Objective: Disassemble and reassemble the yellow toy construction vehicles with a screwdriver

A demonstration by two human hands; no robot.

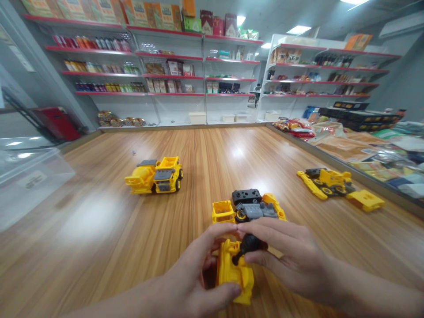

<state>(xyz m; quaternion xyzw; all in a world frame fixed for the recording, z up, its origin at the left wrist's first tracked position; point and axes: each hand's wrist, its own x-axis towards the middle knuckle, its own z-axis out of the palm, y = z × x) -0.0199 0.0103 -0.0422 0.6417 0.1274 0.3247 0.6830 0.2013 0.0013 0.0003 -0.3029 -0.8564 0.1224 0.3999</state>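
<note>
My left hand [205,269] is wrapped round a yellow plastic toy vehicle part [232,274] close to me. My right hand [291,256] grips a short black screwdriver [247,247], its tip down against the yellow part. The fingertips of both hands meet above it. Just beyond them lie a yellow toy cab frame [223,212], a black track-shaped piece [247,196], a grey chassis [253,211] with a yellow-hubbed wheel, and a curved yellow arm piece [276,205]. My fingers partly hide the screwdriver handle and the front of these pieces.
Two yellow toy trucks [168,174] stand together at left on the wooden table [115,247]. More yellow toy parts [334,181] lie at right. A clear plastic bin [33,181] is at the left edge. Packaged goods [347,141] lie beyond the right rim, and stocked shelves [175,92] stand behind.
</note>
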